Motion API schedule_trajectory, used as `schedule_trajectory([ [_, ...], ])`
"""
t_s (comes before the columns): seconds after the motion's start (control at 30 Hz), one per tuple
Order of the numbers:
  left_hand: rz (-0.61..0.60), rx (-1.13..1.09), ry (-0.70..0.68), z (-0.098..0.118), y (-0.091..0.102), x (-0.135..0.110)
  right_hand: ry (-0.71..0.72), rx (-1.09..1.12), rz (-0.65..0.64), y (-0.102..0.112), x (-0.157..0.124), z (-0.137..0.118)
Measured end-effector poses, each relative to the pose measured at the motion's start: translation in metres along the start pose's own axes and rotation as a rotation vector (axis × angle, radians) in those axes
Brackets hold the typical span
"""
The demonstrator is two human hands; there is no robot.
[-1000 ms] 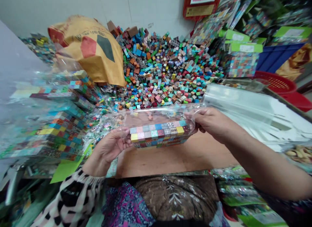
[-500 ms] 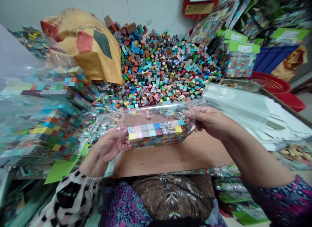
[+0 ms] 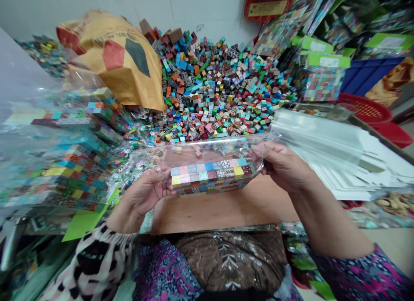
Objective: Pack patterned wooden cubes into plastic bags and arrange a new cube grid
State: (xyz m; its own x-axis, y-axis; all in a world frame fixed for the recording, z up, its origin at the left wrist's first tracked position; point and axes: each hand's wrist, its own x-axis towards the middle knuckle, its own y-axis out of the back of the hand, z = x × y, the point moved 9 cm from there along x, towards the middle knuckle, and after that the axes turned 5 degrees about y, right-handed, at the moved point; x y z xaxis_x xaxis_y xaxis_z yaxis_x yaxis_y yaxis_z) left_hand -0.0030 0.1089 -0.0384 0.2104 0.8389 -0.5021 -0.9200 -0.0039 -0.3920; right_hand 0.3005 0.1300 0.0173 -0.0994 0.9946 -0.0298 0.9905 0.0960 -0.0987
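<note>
Bag [image 3: 226, 148] of cubes [image 3: 210, 177] is pinched at each end by left hand [image 3: 147, 193] and right hand [image 3: 283, 165], and could be spilled if its mouth is tipped downward.

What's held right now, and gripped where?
A clear bag of coloured cubes, held at its two ends: left hand on the left end, right hand on the right end.

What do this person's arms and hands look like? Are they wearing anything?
The left hand and right hand are bare, with no gloves. The left sleeve is white with black blotches and a gathered cuff. The right sleeve is purple-blue with a pink pattern and leaves the forearm uncovered.
</note>
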Motion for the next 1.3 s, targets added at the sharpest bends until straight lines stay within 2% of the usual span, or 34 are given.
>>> schedule_trajectory([
  [0.3, 0.057, -0.005, 0.027, -0.001, 0.005, 0.002, 0.052, 0.007, 0.069, 0.002, -0.004, -0.001],
  [0.57, 0.07, -0.01, 0.028, -0.002, 0.005, 0.001, 0.058, -0.097, 0.119, 0.007, -0.006, -0.002],
  [0.87, 0.063, -0.027, -0.035, 0.002, 0.0, -0.002, 0.021, -0.072, 0.156, 0.011, -0.008, 0.005],
  [1.03, 0.09, -0.027, -0.044, 0.002, 0.004, -0.001, 0.026, -0.074, 0.156, 0.01, -0.008, 0.006],
  [1.3, 0.11, -0.013, -0.163, 0.009, -0.001, -0.004, 0.022, -0.024, 0.149, 0.011, -0.011, 0.008],
])
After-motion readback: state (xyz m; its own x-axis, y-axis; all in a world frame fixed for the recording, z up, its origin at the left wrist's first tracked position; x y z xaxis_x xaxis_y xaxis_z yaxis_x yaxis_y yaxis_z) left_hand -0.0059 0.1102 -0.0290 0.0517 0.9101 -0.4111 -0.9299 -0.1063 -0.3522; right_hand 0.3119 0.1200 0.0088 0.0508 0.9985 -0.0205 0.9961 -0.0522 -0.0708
